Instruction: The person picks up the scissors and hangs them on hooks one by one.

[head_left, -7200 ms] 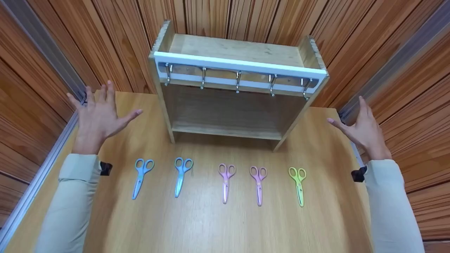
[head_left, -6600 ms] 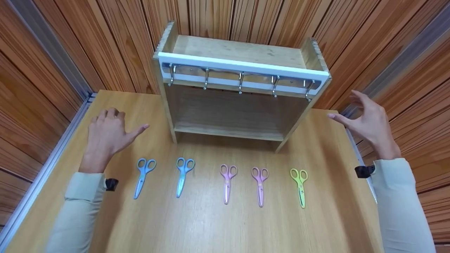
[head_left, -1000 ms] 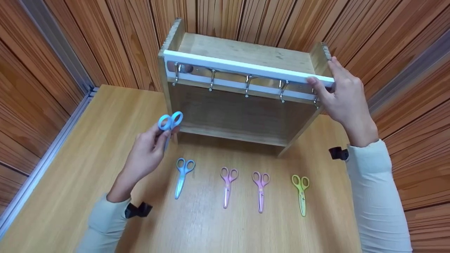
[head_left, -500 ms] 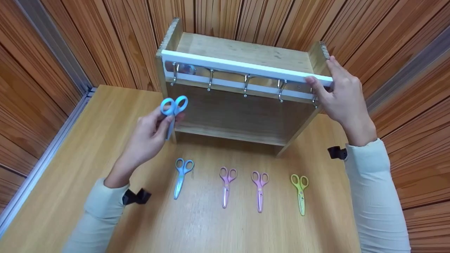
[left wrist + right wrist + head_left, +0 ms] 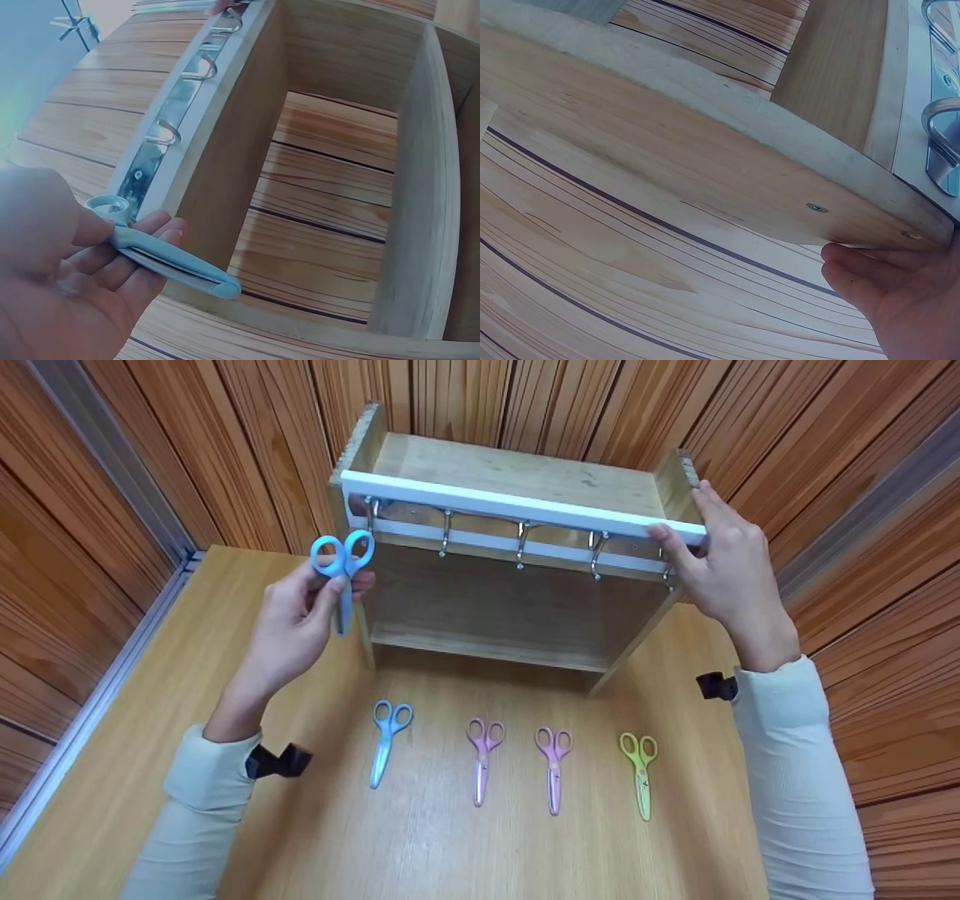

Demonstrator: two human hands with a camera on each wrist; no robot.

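My left hand (image 5: 289,622) pinches blue scissors (image 5: 343,561) below their loops, blades pointing down, just in front of the leftmost hook (image 5: 370,514) of the wooden shelf's white rail (image 5: 517,502). In the left wrist view the scissors (image 5: 176,262) lie across the fingers beside the rail's end; whether they touch the hook I cannot tell. With thumb on the rail and fingers along the side panel, my right hand (image 5: 731,570) grips the shelf's right upper corner; the right wrist view shows its fingers (image 5: 862,274) against the panel (image 5: 705,165).
On the table (image 5: 420,855) before the shelf lie another blue pair of scissors (image 5: 383,742), two pink pairs (image 5: 481,761) (image 5: 554,769) and a yellow-green pair (image 5: 641,776). Wood-patterned walls (image 5: 247,450) stand behind and at both sides.
Since a second ago, my left hand has raised the blue scissors toward the leftmost hook, lately shifting left. My right hand keeps its grip on the shelf corner.
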